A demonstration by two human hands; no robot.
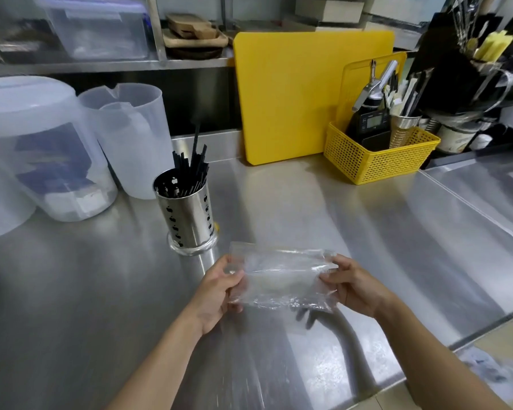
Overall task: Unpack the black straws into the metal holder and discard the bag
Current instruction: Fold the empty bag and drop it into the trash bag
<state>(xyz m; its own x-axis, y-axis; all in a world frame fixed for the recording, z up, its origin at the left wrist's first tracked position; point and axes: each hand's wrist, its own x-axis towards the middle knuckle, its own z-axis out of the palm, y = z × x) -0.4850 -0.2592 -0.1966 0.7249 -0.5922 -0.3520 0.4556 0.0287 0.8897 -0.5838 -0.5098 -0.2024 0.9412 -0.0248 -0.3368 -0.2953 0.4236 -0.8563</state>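
Bag [282, 279]: clear, apparently empty, long axis left to right, above counter [367, 232]
Left hand [219, 287]: pinches its left end
Right hand [353, 288]: pinches its right end
Black straws [190, 164]: upright in metal holder [187, 214], beyond left hand

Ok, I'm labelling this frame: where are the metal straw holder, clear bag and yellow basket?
metal straw holder [187, 214], head view, on its side wall.
clear bag [282, 279], head view, middle of its film.
yellow basket [376, 164], head view, on its front mesh wall.
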